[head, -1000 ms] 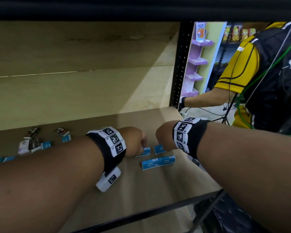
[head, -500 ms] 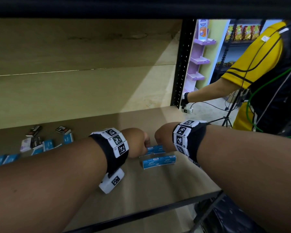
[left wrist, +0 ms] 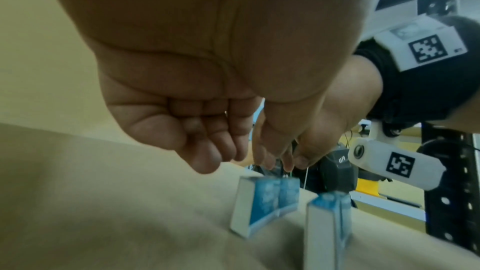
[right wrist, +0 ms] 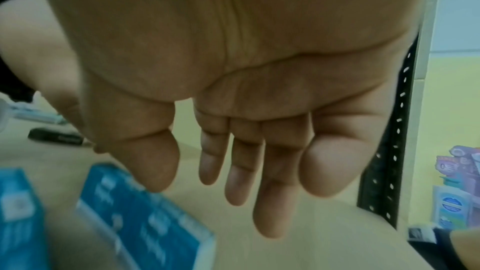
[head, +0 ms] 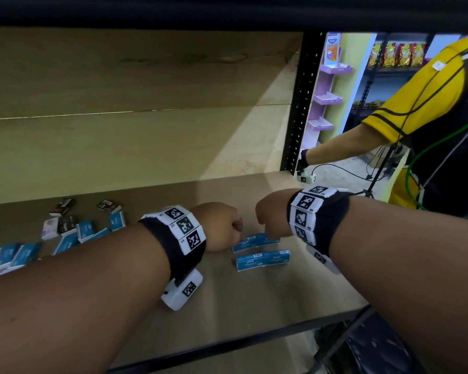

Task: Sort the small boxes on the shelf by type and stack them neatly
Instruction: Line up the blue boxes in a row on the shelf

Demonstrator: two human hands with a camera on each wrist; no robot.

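Note:
Two short rows of blue staple boxes lie side by side on the wooden shelf (head: pixel 254 306): a far row (head: pixel 256 241) and a near row (head: pixel 262 261). My left hand (head: pixel 238 228) hovers at the far row's left end. In the left wrist view its fingers (left wrist: pixel 207 159) hang loosely curled above the boxes (left wrist: pixel 262 198) and hold nothing. My right hand (head: pixel 260 225) is over the far row's right end. Its fingers (right wrist: pixel 275 202) are straight and empty, with the blue boxes (right wrist: pixel 145 213) below them to the left.
A scatter of blue, black and white small boxes (head: pixel 73 228) lies at the shelf's left. A black perforated upright (head: pixel 297 109) bounds the shelf on the right. Beyond it a person in a yellow shirt (head: pixel 416 98) reaches in.
The two far blue boxes lay apart a second ago; now they sit end to end as one row. Both hands have drawn close together over them.

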